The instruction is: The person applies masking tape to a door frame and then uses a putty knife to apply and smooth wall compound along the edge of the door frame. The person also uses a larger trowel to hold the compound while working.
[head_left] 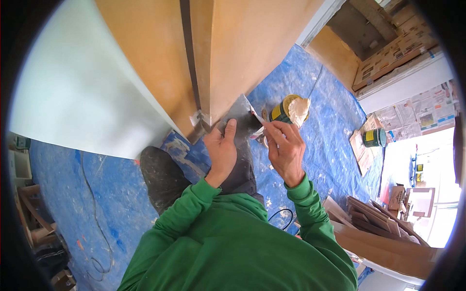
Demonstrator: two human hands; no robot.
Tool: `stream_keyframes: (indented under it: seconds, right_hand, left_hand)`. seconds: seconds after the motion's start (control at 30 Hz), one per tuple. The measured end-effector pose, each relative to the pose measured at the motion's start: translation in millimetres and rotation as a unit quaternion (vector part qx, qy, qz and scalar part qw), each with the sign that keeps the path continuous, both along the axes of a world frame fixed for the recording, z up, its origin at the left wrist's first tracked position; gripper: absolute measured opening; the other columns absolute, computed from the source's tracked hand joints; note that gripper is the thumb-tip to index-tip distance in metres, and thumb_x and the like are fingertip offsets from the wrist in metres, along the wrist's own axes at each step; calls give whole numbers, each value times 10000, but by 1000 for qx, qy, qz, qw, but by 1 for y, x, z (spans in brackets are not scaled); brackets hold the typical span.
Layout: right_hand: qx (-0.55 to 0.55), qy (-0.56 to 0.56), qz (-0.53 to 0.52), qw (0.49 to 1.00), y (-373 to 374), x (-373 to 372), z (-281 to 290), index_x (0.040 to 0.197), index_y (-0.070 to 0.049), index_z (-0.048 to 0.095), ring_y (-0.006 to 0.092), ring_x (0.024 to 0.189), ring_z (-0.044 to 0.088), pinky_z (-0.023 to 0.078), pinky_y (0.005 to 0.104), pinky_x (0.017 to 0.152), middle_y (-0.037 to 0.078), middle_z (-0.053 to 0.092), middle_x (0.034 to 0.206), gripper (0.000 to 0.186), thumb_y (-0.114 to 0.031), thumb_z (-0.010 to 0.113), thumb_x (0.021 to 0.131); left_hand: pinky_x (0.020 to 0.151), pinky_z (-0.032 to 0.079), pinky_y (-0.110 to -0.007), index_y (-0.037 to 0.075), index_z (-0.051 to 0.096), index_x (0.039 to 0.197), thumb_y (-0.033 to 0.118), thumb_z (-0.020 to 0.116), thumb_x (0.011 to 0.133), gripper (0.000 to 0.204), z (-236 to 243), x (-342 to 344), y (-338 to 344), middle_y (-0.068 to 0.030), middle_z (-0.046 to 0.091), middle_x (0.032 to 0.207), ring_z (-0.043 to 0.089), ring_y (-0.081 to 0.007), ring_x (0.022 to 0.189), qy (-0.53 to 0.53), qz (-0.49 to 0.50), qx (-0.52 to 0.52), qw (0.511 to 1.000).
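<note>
In the middle, below the corner of a tan wooden panel point(240, 53), my left hand point(222, 150) is closed on a thin grey sheet point(241, 107). Its thumb presses on the sheet's face, which carries a dark patch. I cannot tell whether it is sandpaper or a flat blade. My right hand point(287, 148) pinches the sheet's right edge between thumb and curled fingers. Just beyond that hand stands a dark green paint can point(277, 114) with a yellow band and a crumpled cream covering point(298, 110) over its rim. My dark trousered knee point(162, 172) is bent beneath.
A blue, paint-spotted sheet point(126, 194) covers the floor, with a black cable point(92, 194) across it at left. At far right another green can point(374, 137) stands on cardboard. A large cardboard box point(383, 247) with flattened pieces is at lower right. A white curved panel point(92, 92) rises at left.
</note>
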State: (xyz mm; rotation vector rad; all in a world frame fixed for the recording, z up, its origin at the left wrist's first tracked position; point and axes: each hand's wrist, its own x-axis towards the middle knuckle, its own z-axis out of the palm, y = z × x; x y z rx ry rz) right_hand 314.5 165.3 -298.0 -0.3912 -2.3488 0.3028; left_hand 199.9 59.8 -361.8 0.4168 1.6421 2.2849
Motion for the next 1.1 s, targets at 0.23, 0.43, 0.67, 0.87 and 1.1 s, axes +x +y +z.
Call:
stream_keyframes:
  seconds: [0.23, 0.43, 0.67, 0.87, 1.1]
  right_hand:
    - [27, 32, 12, 999, -20, -8, 9, 1032, -80, 731, 267, 761, 601, 504, 370, 640, 63, 675, 949, 313, 38, 705, 743]
    - [14, 56, -8, 998, -37, -15, 33, 1002, -25, 735, 303, 814, 632, 510, 379, 702, 115, 678, 924, 231, 45, 719, 783]
    - [77, 116, 33, 990, -31, -21, 34, 1001, -45, 728, 311, 781, 614, 508, 391, 688, 108, 679, 939, 245, 38, 683, 775]
    - [91, 158, 34, 983, -40, -36, 68, 982, -58, 734, 287, 771, 615, 507, 373, 673, 88, 682, 930, 275, 46, 725, 728]
    - [122, 150, 49, 980, -58, -45, 88, 991, -50, 730, 280, 789, 617, 500, 375, 671, 89, 679, 936, 297, 69, 698, 722]
  left_hand:
    - [714, 439, -244, -57, 686, 1036, 153, 637, 991, 220, 23, 0, -19, 26, 632, 861, 499, -59, 787, 25, 25, -2, 999]
    - [635, 417, -283, -47, 672, 976, 183, 657, 976, 230, 41, -11, -36, -22, 590, 745, 462, -85, 699, 67, 36, -35, 997]
    - [610, 451, -353, -33, 673, 972, 204, 665, 958, 238, 55, -22, -42, -205, 633, 757, 544, -205, 615, 163, 72, -77, 981]
    - [567, 373, -228, -33, 683, 970, 156, 641, 984, 194, 82, -38, -42, 66, 550, 716, 435, -24, 669, 84, 53, 111, 989]
    - [544, 358, -247, -32, 665, 925, 142, 638, 985, 187, 105, -42, -54, 52, 524, 697, 418, -35, 649, 134, 67, 95, 984]
